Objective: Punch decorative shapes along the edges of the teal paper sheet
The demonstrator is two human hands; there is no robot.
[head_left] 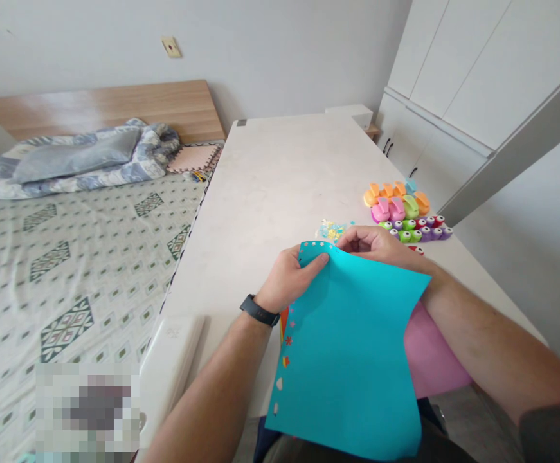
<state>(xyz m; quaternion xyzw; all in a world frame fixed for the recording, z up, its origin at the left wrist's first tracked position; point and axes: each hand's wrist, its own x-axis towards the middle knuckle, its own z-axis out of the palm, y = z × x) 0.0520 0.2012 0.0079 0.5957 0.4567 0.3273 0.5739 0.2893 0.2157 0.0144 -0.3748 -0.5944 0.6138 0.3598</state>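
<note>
A sheet of teal paper (pixel 347 347) with small punched shapes along its left and top edges is held up in front of me. My left hand (pixel 294 276) grips its upper left corner, thumb on the front. Behind the top edge, my right hand (pixel 369 241) has its fingers curled; the paper hides the fingertips and anything in them. Small paper cut-outs (pixel 332 229) in yellow, blue and white lie on the table just beyond the sheet. Pink paper (pixel 434 354) shows beneath the teal sheet at the right, and an orange-red patterned piece (pixel 284 321) peeks out at its left.
Several larger craft punches (pixel 396 208) in orange, pink and green stand at the right of the white table (pixel 270 180), with rows of small punches (pixel 415 230) before them. A long white object (pixel 168 360) lies at the table's near left. A bed (pixel 91 257) adjoins the left side.
</note>
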